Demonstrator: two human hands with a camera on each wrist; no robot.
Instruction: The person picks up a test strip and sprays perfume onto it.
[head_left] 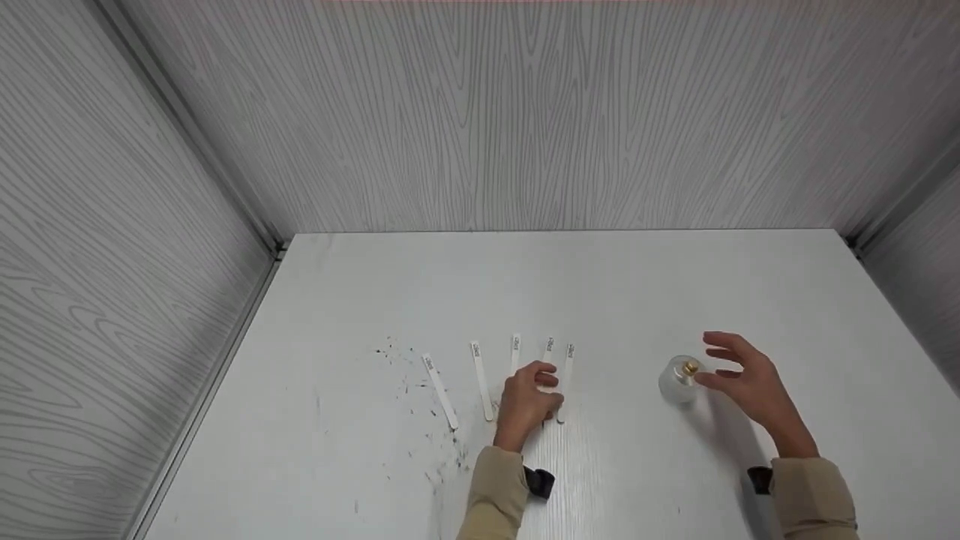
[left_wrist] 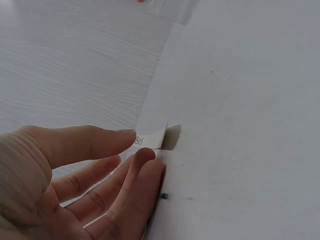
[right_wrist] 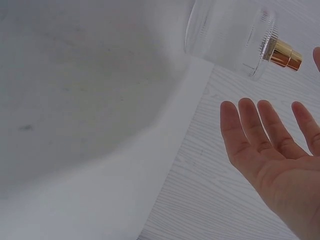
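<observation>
In the head view several narrow white test strips point(head_left: 482, 382) with printed ends lie side by side on the white table. My left hand point(head_left: 525, 401) is low over the strips on the right of the row, covering part of them. In the left wrist view its thumb and forefinger pinch a white test strip point(left_wrist: 151, 139) by the lettered end. A clear glass perfume bottle point(head_left: 677, 382) with a gold spray top point(right_wrist: 286, 55) stands to the right. My right hand point(head_left: 750, 379) is beside it, fingers spread and holding nothing, thumb close to the gold top.
Dark specks and smudges point(head_left: 431, 412) mark the white tabletop point(head_left: 360, 300) around the left strips. Grey wood-grain panels point(head_left: 480, 112) rise behind the table and at both sides. A black wrist strap point(head_left: 538, 484) shows at the left sleeve.
</observation>
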